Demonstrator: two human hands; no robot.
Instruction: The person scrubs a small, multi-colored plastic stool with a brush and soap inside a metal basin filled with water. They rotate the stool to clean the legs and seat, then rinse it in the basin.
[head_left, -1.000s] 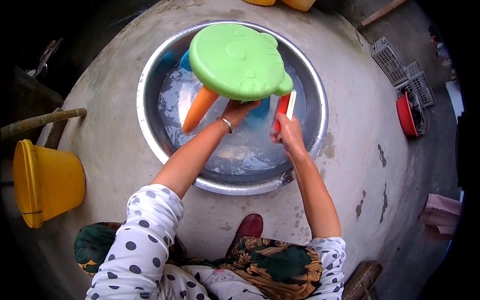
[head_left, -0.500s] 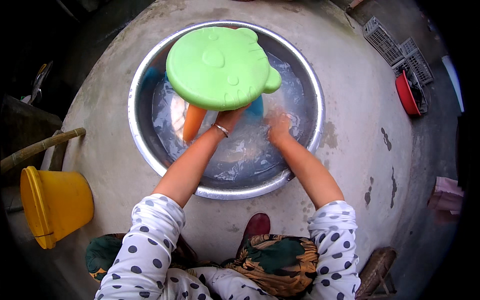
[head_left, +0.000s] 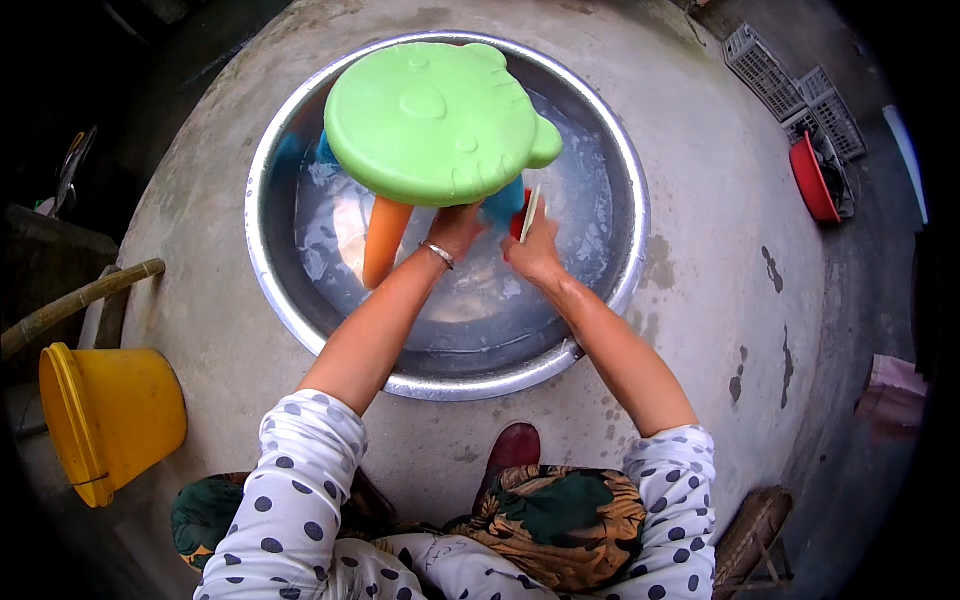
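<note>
A small plastic stool with a green animal-face seat (head_left: 430, 125) is tilted inside a wide metal basin (head_left: 635, 235) of cloudy water. One orange leg (head_left: 386, 240) and parts of blue legs show below the seat. Beneath the seat's near edge, my left hand (head_left: 457, 232) grips the stool, its fingertips hidden by the seat. My right hand (head_left: 537, 246) is closed around a red brush with a pale edge (head_left: 529, 213), held above the water against or close to a blue leg (head_left: 503, 203).
Concrete floor surrounds the basin, with wet marks on the right. To the left are a yellow bucket (head_left: 130, 415) and a bamboo pole (head_left: 85, 300). A red tub (head_left: 812, 182) and grey plastic crates (head_left: 765, 78) stand at the far right. My dark red shoe (head_left: 515, 447) is near the basin.
My right hand has come up out of the water and moved left toward the stool, with the brush now visible in it. The stool has shifted slightly left and away.
</note>
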